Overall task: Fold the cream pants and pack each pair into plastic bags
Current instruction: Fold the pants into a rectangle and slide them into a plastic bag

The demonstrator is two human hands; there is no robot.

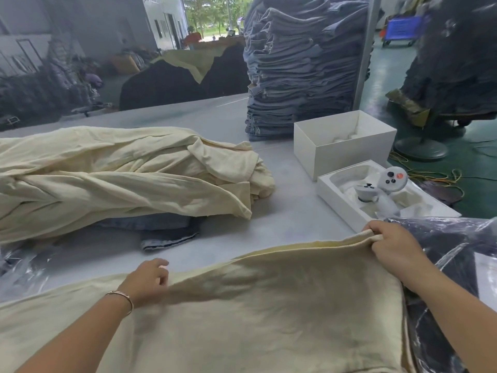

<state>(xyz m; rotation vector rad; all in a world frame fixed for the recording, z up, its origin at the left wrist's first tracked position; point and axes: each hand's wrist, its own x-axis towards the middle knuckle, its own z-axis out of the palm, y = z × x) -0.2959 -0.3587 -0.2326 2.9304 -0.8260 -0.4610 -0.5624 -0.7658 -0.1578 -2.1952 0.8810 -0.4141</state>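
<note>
Cream pants (pixel 269 305) are lying across the desk's (pixel 290 211) near edge. Right hand (pixel 395 246) is pinching the far right corner, fingers curled round the cloth, apparently to draw it flat for folding. Left hand (pixel 148 281) is pressing the fabric, fingers loosely bent, anchoring it.

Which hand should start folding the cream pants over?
Probably the right hand: it already pinches the far edge of the cream pants. The left hand only rests there loosely.
</note>
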